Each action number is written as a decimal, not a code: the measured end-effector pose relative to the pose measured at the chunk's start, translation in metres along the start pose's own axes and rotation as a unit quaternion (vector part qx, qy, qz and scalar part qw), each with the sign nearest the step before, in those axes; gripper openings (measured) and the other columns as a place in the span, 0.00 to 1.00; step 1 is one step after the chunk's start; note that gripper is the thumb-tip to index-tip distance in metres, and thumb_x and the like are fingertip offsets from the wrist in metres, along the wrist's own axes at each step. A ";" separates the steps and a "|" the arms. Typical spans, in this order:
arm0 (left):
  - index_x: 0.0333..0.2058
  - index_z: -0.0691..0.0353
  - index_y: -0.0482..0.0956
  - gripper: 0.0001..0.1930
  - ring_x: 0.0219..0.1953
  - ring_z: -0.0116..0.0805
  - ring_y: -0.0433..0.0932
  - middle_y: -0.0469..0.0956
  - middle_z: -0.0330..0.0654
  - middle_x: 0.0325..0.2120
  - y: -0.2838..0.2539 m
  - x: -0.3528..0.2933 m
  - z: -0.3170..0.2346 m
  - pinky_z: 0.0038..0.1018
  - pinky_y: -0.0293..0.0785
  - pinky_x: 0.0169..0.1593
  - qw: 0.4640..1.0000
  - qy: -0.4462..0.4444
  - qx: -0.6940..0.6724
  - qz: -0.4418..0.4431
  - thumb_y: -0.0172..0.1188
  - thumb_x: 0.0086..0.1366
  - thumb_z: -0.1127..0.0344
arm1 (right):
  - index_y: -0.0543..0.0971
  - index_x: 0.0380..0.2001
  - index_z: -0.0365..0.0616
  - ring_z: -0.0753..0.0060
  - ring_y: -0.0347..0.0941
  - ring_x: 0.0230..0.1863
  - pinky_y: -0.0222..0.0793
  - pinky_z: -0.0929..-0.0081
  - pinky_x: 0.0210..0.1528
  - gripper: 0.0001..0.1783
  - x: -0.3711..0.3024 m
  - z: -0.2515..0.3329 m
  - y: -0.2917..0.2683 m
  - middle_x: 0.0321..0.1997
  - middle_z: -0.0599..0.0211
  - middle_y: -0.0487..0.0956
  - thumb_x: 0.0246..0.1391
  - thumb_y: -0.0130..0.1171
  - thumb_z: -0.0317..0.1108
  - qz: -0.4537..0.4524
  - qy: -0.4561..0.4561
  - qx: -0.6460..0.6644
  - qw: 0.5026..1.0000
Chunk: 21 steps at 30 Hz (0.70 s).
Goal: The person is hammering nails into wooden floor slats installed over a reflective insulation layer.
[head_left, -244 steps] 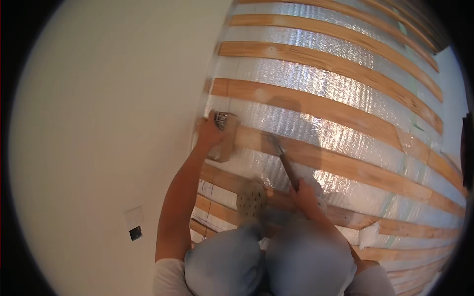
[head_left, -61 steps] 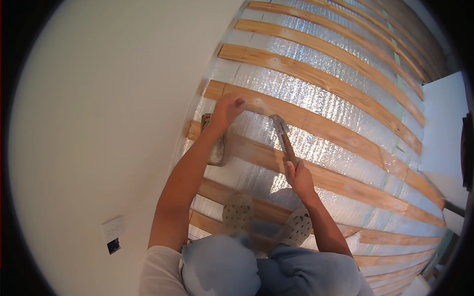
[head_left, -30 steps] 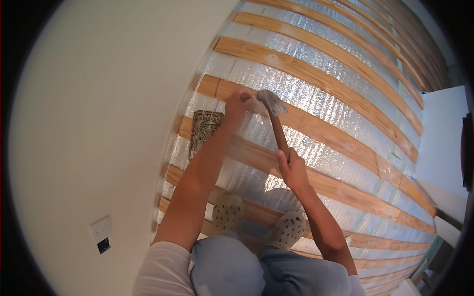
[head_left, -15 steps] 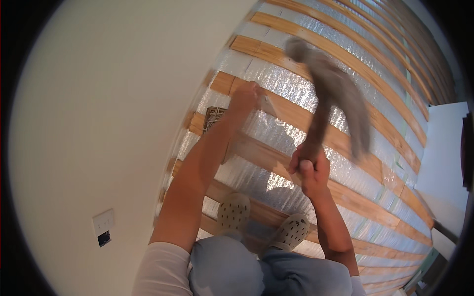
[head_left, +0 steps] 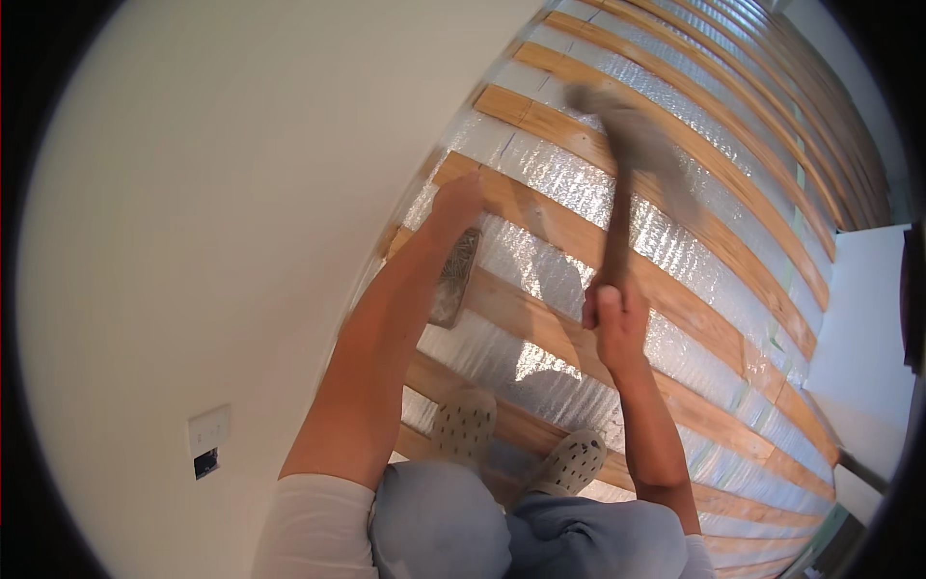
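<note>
My right hand (head_left: 620,314) grips the handle of a claw hammer (head_left: 617,217), raised over the floor, its head blurred by motion. My left hand (head_left: 458,201) is closed low at the wall-side end of a wooden batten (head_left: 550,214). Whatever its fingers pinch is too small or hidden to make out. Partly behind my left forearm, an open box (head_left: 451,299) of thin metal pieces that look like nails lies across the strips.
Rows of battens run over silvery foil sheeting (head_left: 564,183). A pale wall (head_left: 241,193) with a socket plate (head_left: 209,429) and a hole below it rises at left. My perforated clogs (head_left: 576,461) stand on the floor. A white panel (head_left: 861,299) is at right.
The hammer head is blurred in both frames, at a somewhat different angle. My left hand sits slightly further left and lower in view. More of the box shows beside my forearm.
</note>
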<state>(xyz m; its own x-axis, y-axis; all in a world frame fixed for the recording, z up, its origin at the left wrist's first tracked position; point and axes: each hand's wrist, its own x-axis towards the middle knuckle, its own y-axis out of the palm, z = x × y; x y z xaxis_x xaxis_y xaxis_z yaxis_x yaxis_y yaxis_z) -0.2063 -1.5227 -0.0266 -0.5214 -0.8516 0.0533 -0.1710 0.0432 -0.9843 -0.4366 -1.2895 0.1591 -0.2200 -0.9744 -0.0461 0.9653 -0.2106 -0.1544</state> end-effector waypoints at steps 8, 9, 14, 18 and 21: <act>0.51 0.65 0.72 0.18 0.51 0.43 0.74 0.70 0.46 0.55 -0.016 0.002 -0.012 0.34 0.72 0.52 0.996 0.024 0.074 0.046 0.46 0.65 0.67 | 0.71 0.32 0.38 0.72 0.68 0.19 0.64 0.72 0.21 0.24 -0.003 -0.123 -0.008 0.18 0.62 0.69 0.61 0.51 0.52 -0.032 -0.121 -0.254 0.959; 0.52 0.65 0.72 0.18 0.51 0.43 0.73 0.69 0.47 0.56 -0.018 0.002 -0.011 0.35 0.72 0.52 0.994 0.033 0.082 0.067 0.46 0.65 0.67 | 0.71 0.41 0.31 0.42 0.75 0.28 0.70 0.58 0.33 0.22 0.009 -0.108 -0.009 0.26 0.43 0.76 0.60 0.52 0.45 0.107 0.141 -0.324 0.929; 0.53 0.66 0.70 0.19 0.52 0.45 0.73 0.65 0.48 0.60 -0.046 0.002 -0.023 0.37 0.72 0.51 0.984 -0.050 0.028 0.168 0.46 0.65 0.66 | 0.71 0.34 0.36 0.78 0.68 0.18 0.63 0.78 0.21 0.24 0.010 -0.022 -0.014 0.19 0.65 0.72 0.63 0.48 0.51 0.031 0.019 0.021 0.999; 0.52 0.66 0.70 0.18 0.50 0.46 0.74 0.67 0.47 0.58 -0.056 0.005 -0.031 0.38 0.73 0.50 0.991 -0.053 -0.007 0.124 0.45 0.65 0.66 | 0.69 0.27 0.41 0.74 0.64 0.18 0.62 0.74 0.20 0.26 0.017 -0.038 -0.010 0.19 0.64 0.69 0.60 0.48 0.57 0.003 -0.267 0.152 0.952; 0.52 0.65 0.70 0.18 0.51 0.44 0.73 0.67 0.47 0.58 -0.046 0.003 -0.023 0.37 0.72 0.51 0.992 -0.039 0.006 0.121 0.45 0.65 0.67 | 0.71 0.30 0.39 0.71 0.67 0.19 0.64 0.70 0.22 0.24 0.002 -0.111 -0.018 0.20 0.60 0.71 0.60 0.50 0.53 0.001 -0.172 -0.190 0.967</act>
<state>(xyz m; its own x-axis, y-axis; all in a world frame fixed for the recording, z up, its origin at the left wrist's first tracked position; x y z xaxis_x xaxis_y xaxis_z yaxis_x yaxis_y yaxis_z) -0.2192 -1.5151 0.0229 -0.4794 -0.8552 -0.1971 -0.0383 0.2448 -0.9688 -0.4698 -1.2794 0.0517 -0.0950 -0.9569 0.2746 0.8304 -0.2283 -0.5083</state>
